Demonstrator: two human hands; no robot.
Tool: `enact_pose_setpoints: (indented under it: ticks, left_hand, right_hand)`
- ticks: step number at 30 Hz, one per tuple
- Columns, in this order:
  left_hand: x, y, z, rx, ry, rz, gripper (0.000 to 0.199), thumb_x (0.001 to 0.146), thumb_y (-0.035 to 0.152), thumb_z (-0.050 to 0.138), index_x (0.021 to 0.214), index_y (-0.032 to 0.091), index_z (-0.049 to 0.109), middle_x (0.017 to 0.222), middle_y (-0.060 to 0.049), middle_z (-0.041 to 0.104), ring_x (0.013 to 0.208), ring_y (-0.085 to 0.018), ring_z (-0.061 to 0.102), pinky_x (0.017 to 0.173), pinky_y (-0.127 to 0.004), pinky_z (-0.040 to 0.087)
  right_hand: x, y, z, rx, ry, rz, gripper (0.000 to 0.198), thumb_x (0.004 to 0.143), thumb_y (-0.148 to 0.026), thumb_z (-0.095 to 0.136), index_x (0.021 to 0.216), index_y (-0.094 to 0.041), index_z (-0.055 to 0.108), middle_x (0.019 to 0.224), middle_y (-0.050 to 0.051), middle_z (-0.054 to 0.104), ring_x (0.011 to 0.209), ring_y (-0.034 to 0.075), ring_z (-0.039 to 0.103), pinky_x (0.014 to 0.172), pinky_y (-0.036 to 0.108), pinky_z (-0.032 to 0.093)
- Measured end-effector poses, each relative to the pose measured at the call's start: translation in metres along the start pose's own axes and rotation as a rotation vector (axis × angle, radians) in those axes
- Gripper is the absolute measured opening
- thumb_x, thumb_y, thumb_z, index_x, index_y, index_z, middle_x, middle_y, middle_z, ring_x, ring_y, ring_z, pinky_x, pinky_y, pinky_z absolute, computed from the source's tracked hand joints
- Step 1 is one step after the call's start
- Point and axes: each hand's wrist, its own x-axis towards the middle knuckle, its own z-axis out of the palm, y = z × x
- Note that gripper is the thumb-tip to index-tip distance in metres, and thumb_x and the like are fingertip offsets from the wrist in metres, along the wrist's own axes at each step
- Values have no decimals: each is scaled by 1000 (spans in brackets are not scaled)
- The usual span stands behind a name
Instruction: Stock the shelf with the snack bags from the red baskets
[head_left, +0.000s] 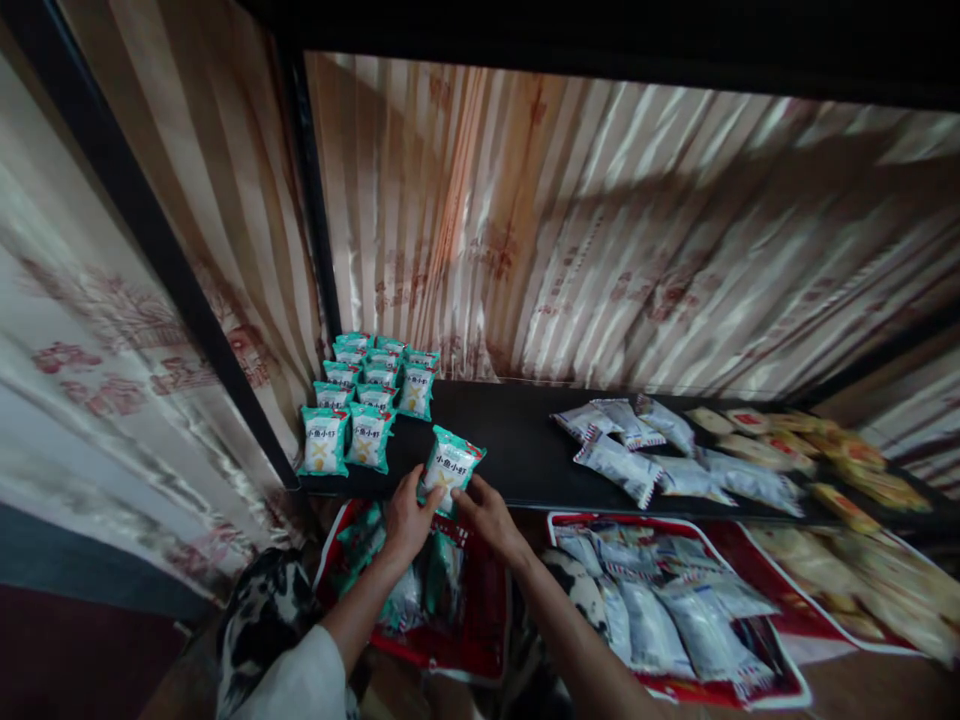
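A small teal and white snack bag (451, 465) is held upright between my two hands, at the front edge of the black shelf (487, 420). My left hand (409, 515) grips its lower left side, and my right hand (487, 515) has its fingers on the lower right side. Behind and to the left, several matching snack bags (325, 440) stand upright in rows on the shelf. Below my hands, a red basket (480, 620) with a white rim holds more teal bags (442, 575), partly hidden by my forearms.
Several silver-white packets (619, 465) lie loosely on the shelf to the right, with yellow and cream packs (847, 445) beyond them. A second red basket (795, 680) of silver packets and another container (892, 640) stand below. A black post (307, 200) and curtain (600, 230) bound the shelf.
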Motion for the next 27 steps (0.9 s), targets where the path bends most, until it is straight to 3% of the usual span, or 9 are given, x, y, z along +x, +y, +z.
enact_pose_setpoints:
  ticks: [6,15,27]
  left_hand:
    - [23,2,10,81,152,116,54,85,33,44,132,8,38,142,-19,38,133,-25,34,109,-41,31]
    - [54,-4,17,87,97,102,53,86,26,38,136,10,34,147,-15,31,138,-21,25,113,-38,25]
    - [78,-18,22,128,137,69,52,85,22,39,135,12,37,148,-14,29,137,-23,26,112,-42,27]
  right_hand:
    - [49,-6,7,-153,72,-97,35,78,-42,55,104,-20,61,100,4,69,90,23,63,82,34,48]
    - [115,-17,24,-390,139,-101,33,80,-35,51,107,-19,60,91,5,69,80,20,63,72,29,47]
    - [149,-15,33,-543,30,-96,34,83,-31,50,114,-18,57,102,9,68,93,24,64,77,30,46]
